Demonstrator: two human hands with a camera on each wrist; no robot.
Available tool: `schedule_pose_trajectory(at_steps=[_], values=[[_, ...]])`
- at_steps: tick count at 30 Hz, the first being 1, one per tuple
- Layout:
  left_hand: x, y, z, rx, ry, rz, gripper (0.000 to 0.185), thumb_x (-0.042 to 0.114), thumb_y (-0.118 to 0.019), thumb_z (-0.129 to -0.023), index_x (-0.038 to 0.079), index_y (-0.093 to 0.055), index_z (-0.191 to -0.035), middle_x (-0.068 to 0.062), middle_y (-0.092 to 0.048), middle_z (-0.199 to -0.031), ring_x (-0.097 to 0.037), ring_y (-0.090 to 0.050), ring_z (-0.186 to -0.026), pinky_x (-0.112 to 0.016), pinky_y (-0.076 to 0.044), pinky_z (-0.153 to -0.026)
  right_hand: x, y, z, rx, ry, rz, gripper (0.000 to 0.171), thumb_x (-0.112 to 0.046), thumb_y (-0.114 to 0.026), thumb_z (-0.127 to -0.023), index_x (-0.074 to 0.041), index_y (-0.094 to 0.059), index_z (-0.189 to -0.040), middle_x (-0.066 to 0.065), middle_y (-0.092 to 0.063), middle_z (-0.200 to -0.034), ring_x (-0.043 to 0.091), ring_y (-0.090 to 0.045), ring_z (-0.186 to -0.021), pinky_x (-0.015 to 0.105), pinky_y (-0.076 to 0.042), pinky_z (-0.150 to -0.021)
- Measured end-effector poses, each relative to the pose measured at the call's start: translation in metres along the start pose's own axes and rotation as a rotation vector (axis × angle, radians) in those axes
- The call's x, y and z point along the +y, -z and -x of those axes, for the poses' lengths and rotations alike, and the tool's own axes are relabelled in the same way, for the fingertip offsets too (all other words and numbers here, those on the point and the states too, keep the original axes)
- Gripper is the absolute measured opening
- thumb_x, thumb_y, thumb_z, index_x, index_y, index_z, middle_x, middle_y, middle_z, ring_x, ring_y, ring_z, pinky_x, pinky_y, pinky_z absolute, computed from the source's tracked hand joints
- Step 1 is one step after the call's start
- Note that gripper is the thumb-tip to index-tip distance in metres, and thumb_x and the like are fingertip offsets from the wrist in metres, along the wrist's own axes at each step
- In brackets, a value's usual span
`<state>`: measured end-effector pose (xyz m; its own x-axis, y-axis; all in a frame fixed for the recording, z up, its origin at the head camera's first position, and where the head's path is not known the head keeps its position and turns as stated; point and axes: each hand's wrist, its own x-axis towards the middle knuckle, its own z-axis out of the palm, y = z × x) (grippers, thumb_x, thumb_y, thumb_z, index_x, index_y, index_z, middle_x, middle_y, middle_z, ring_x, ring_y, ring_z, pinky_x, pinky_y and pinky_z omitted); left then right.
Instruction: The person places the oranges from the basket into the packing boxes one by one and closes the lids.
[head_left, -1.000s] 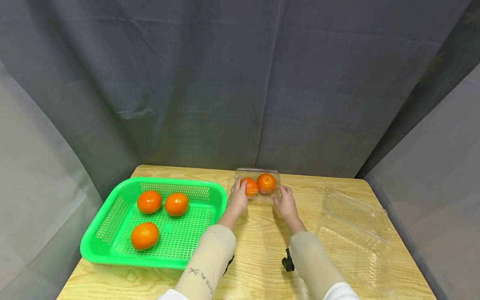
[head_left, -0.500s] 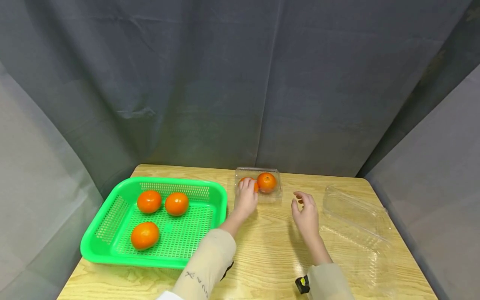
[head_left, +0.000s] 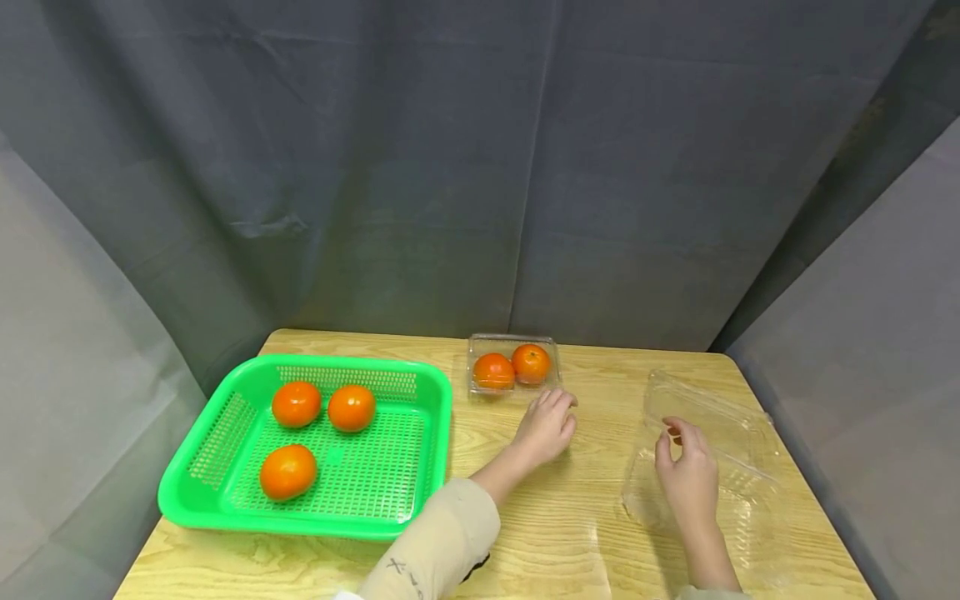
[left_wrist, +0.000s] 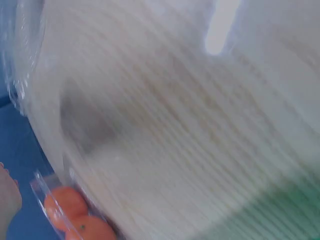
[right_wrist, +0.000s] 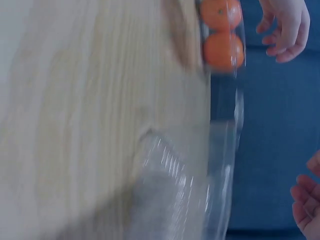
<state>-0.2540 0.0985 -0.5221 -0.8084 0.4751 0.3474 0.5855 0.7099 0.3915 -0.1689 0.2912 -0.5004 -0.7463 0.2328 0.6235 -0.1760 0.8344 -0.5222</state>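
Observation:
Two oranges, one left (head_left: pixel 493 372) and one right (head_left: pixel 531 364), sit side by side in a small clear plastic box (head_left: pixel 480 392) at the table's back edge. My left hand (head_left: pixel 546 427) hovers in front of that box, fingers loosely bent and holding nothing. Over at the right, my right hand (head_left: pixel 688 471) is above an opened clear plastic clamshell (head_left: pixel 750 508), thumb and fingers apart with nothing between them. Whether it touches the clamshell I cannot tell. In the right wrist view the clamshell (right_wrist: pixel 165 200) lies below the right hand (right_wrist: pixel 309 200).
A green plastic basket (head_left: pixel 442 433) stands at the left with three oranges in it: back left (head_left: pixel 296 405), back right (head_left: pixel 352 408) and front (head_left: pixel 288 472). Grey cloth (head_left: pixel 420 167) hangs behind the wooden table (head_left: pixel 540 533).
Both hands have left the box of oranges. The right hand moved right and nearer to the clamshell; the left let go of the left orange and shifted right.

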Motion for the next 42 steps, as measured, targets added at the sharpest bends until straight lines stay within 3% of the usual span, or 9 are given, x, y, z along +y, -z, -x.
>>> schedule_pose_trajectory(at_steps=[10, 16, 22, 26, 30, 35, 38, 42], values=[[0.036, -0.018, 0.009, -0.114, -0.04, 0.06, 0.025, 0.024, -0.04, -0.096, 0.016, -0.053, -0.116, 0.006, -0.056, -0.113, -0.008, -0.05, -0.108, -0.025, -0.037, -0.097, 0.039, 0.036, 0.02, 0.041, -0.103, 0.153, 0.021, 0.006, -0.056, -0.078, 0.007, -0.06, -0.098, 0.022, -0.057, -0.084, 0.036, -0.053, -0.075, 0.046, -0.039, -0.061], [0.055, -0.028, 0.014, -0.246, 0.008, 0.108, 0.035, 0.035, -0.038, -0.097, 0.016, -0.046, -0.125, 0.008, -0.051, -0.12, -0.007, -0.046, -0.114, -0.028, -0.036, -0.099, 0.061, 0.054, 0.031, 0.077, -0.174, 0.225, 0.022, 0.005, -0.054, -0.076, 0.008, -0.061, -0.096, 0.027, -0.057, -0.083, 0.041, -0.051, -0.074, 0.052, -0.035, -0.064], [0.068, -0.036, 0.017, -0.329, 0.094, 0.183, 0.043, 0.04, -0.04, -0.095, 0.014, -0.042, -0.13, 0.006, -0.047, -0.126, -0.007, -0.045, -0.112, -0.022, -0.04, -0.092, 0.079, 0.069, 0.04, -0.019, -0.377, 0.282, 0.026, -0.002, -0.049, -0.081, 0.008, -0.057, -0.104, 0.029, -0.052, -0.096, 0.046, -0.046, -0.088, 0.057, -0.033, -0.073], [0.075, -0.039, 0.019, -0.371, 0.121, 0.198, 0.047, 0.041, -0.041, -0.095, 0.014, -0.04, -0.132, 0.004, -0.044, -0.131, -0.009, -0.042, -0.119, -0.023, -0.04, -0.094, 0.087, 0.076, 0.043, -0.074, -0.494, 0.301, 0.031, -0.006, -0.047, -0.082, 0.008, -0.053, -0.108, 0.032, -0.047, -0.102, 0.049, -0.042, -0.096, 0.06, -0.03, -0.077], [0.079, -0.039, 0.022, -0.426, 0.143, 0.155, 0.05, 0.043, -0.042, -0.094, 0.014, -0.039, -0.134, 0.004, -0.042, -0.134, -0.011, -0.039, -0.124, -0.026, -0.038, -0.098, 0.095, 0.077, 0.046, -0.085, -0.55, 0.297, 0.036, -0.008, -0.046, -0.081, 0.008, -0.05, -0.113, 0.033, -0.045, -0.103, 0.049, -0.04, -0.098, 0.061, -0.029, -0.076], [0.08, -0.04, 0.024, -0.447, 0.139, 0.125, 0.049, 0.041, -0.043, -0.094, 0.015, -0.039, -0.134, 0.003, -0.042, -0.136, -0.012, -0.038, -0.126, -0.027, -0.037, -0.099, 0.107, 0.08, 0.049, -0.182, -0.635, 0.298, 0.043, -0.011, -0.044, -0.084, 0.008, -0.043, -0.122, 0.033, -0.041, -0.107, 0.049, -0.038, -0.1, 0.059, -0.03, -0.08], [0.079, -0.04, 0.025, -0.443, 0.128, 0.128, 0.048, 0.04, -0.044, -0.094, 0.014, -0.039, -0.134, 0.003, -0.042, -0.136, -0.013, -0.038, -0.127, -0.027, -0.037, -0.099, 0.113, 0.081, 0.052, -0.229, -0.641, 0.287, 0.044, -0.011, -0.043, -0.084, 0.011, -0.041, -0.122, 0.035, -0.043, -0.105, 0.049, -0.039, -0.097, 0.057, -0.031, -0.082], [0.077, -0.04, 0.027, -0.445, 0.129, 0.139, 0.048, 0.041, -0.043, -0.094, 0.013, -0.04, -0.134, 0.002, -0.043, -0.136, -0.015, -0.038, -0.127, -0.027, -0.037, -0.099, 0.118, 0.078, 0.057, -0.218, -0.633, 0.254, 0.043, -0.009, -0.041, -0.083, 0.013, -0.043, -0.12, 0.034, -0.047, -0.101, 0.048, -0.042, -0.094, 0.055, -0.033, -0.081]])
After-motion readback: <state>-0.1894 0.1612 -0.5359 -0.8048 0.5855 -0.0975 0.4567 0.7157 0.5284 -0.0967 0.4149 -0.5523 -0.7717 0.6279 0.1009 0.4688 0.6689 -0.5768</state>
